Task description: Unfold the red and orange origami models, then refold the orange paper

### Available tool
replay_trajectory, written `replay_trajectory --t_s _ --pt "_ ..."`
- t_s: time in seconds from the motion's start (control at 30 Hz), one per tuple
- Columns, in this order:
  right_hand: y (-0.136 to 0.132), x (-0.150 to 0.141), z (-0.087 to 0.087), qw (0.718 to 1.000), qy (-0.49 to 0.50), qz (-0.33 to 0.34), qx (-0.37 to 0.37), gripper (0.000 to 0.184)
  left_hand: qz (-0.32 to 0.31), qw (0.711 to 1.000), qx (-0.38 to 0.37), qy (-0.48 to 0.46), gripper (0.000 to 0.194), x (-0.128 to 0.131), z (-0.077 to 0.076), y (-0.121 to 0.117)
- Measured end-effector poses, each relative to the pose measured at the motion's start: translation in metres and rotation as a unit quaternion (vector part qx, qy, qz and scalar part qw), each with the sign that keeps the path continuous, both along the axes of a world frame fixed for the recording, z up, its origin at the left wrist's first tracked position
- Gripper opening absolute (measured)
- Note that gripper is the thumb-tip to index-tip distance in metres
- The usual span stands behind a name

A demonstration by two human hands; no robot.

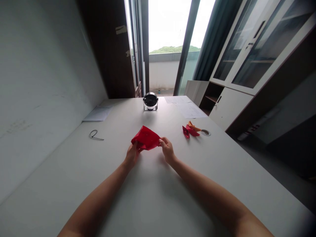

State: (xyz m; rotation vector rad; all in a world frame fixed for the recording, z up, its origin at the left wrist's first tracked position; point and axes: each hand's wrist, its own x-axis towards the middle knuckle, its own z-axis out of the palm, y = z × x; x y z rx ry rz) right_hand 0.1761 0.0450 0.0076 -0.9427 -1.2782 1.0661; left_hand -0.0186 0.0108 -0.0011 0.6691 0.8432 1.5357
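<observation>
A person's two bare hands hold a partly folded sheet of red paper (147,137) over the middle of a white table (148,197), seen from head height. The left hand (132,153) grips the sheet's lower left corner, thumb on top and fingers beneath. The right hand (168,149) pinches the right corner between thumb and fingers. The far edge of the paper rises to a peak between them.

To the right, red origami pieces (186,132) and an orange origami piece (193,126) lie bunched together, just beside a round cable grommet (205,132) set in the tabletop. To the left lies a dark cord (95,135) bent into a loop. Straight ahead, near the far edge, stands a round black device (150,100) in a silver frame.

Printed sheets (191,110) lie at the far right; their faint markings are too small to read. More white paper (97,113) lies against the left wall. Beyond are a bright window (170,26) and, at right, a glass-fronted cabinet (247,49) with a small pale label or paper behind the glass, its writing illegible.
</observation>
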Motion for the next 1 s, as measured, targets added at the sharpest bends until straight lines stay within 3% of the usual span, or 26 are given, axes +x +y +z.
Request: replay_trajectory --t_s 0.17,0.33,0.4,0.5,0.57,0.63,0.73,0.87,1.0 --pt "0.002 -0.001 -0.003 1.0 -0.004 -0.007 -0.003 0.029 0.022 1.0 -0.005 -0.01 0.044 0.001 0.003 -0.002" --pt "-0.003 0.003 0.0 0.987 -0.121 -0.066 0.085 0.015 0.048 0.998 0.006 0.042 0.047 0.006 0.007 -0.005" --pt "-0.009 0.005 0.006 0.955 -0.223 -0.111 0.162 0.008 0.05 0.997 0.012 0.062 0.047 0.009 0.006 -0.005" --pt "-0.021 0.006 0.019 0.864 -0.402 -0.131 0.275 0.026 0.047 0.996 0.02 0.072 0.048 0.01 0.004 -0.005" --pt "-0.028 0.003 0.026 0.81 -0.474 -0.111 0.329 0.032 0.041 0.997 0.029 0.065 0.048 0.01 0.002 -0.004" --pt "-0.032 -0.001 0.028 0.783 -0.503 -0.06 0.362 0.025 0.037 0.997 0.036 0.054 0.047 0.009 0.0 -0.003" --pt "-0.034 -0.007 0.024 0.799 -0.492 -0.003 0.345 0.01 0.033 0.998 0.038 0.049 0.046 0.007 -0.004 -0.002" --pt "-0.033 -0.009 0.018 0.845 -0.451 0.012 0.286 0.012 0.011 0.997 0.038 0.061 0.05 0.007 -0.005 -0.004" --pt "-0.031 -0.011 0.013 0.86 -0.438 0.025 0.26 0.01 -0.012 0.996 0.03 0.08 0.051 0.008 -0.002 -0.007"
